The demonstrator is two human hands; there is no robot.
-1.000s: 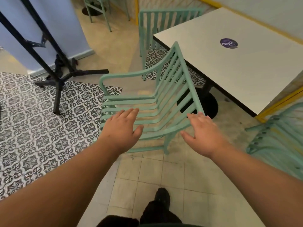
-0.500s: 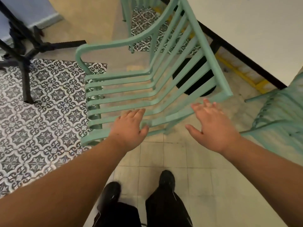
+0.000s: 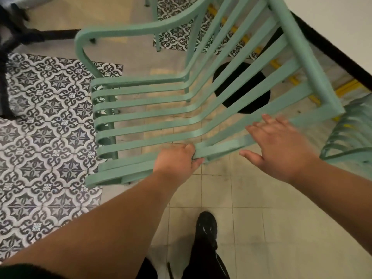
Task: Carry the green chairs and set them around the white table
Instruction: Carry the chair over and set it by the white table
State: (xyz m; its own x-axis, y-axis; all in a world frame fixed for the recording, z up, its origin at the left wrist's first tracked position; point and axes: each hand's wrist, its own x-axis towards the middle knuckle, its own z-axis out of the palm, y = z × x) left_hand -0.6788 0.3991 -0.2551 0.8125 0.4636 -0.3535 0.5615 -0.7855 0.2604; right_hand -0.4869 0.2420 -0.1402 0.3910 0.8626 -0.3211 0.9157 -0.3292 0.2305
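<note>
Left hand (image 3: 177,161) is curled round the nearest side rail of the green chair (image 3: 304,57) at frame centre — a hold judged fit for lifting. Right hand (image 3: 281,148) is spread by the backrest corner, contact blurred. The white worktop (image 3: 342,21) is seen upper right.

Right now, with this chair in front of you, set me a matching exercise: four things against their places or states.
Things:
1. left hand
2. right hand
3. white table
4. black shoe

Places or states:
A. top right of the view
B. open, fingers spread
C. gripping a near rail of the green chair
D. on the plain floor tiles

Pairs: 1-C, 2-B, 3-A, 4-D
</note>
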